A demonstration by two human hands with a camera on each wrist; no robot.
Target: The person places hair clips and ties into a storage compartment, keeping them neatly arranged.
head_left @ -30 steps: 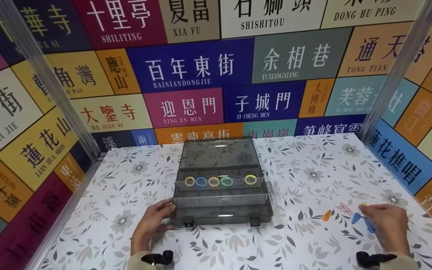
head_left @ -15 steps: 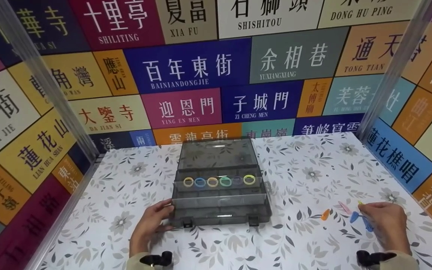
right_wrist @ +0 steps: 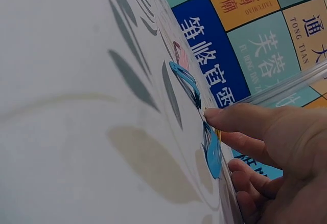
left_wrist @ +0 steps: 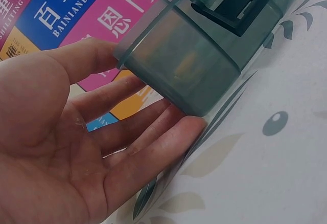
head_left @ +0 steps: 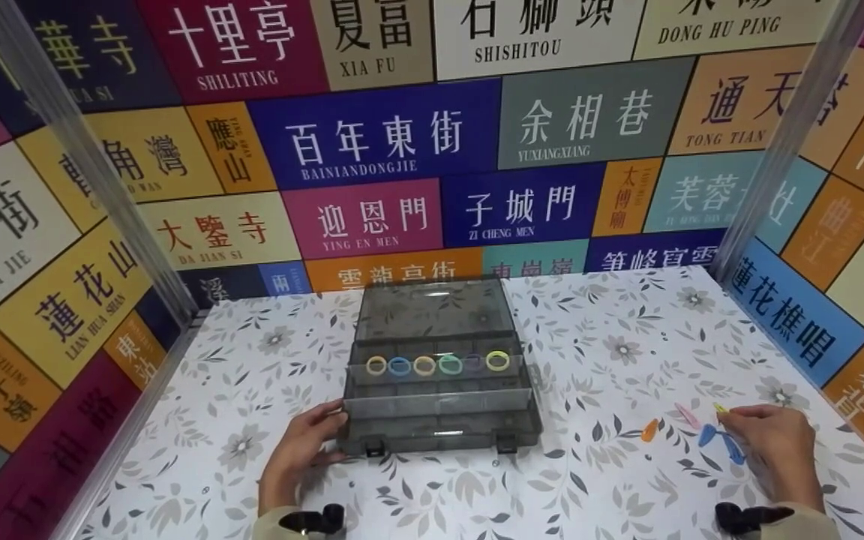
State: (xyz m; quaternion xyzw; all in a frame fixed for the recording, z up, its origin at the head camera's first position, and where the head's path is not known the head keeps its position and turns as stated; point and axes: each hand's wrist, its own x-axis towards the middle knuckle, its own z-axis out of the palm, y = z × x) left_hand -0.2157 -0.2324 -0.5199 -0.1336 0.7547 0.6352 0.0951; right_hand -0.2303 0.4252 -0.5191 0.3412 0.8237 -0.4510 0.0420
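A smoky see-through compartment box [head_left: 443, 433] stands with its lid raised, several coloured hair ties [head_left: 400, 367] lined up in one row. My left hand [head_left: 301, 446] is at its left front corner; in the left wrist view the extended fingers [left_wrist: 158, 165] touch the side wall. Far to the right, my right hand [head_left: 777, 442] pinches a small yellow hair clip [head_left: 720, 409] between thumb and finger, mostly hidden by the hand. Close by lie two blue hair clips [right_wrist: 213, 155], a pink hair clip [head_left: 687, 415] and an orange hair clip [head_left: 649, 430].
A white tablecloth [head_left: 177, 465] with a leaf pattern covers the table. Panels with place names [head_left: 372, 131] wall in the back and sides, with clear corner posts [head_left: 766, 142] at left and right. The box's black latches [head_left: 506, 444] face the front edge.
The head view has shifted slightly. Both hands keep almost the same place, the left at the box and the right over the hair clips.
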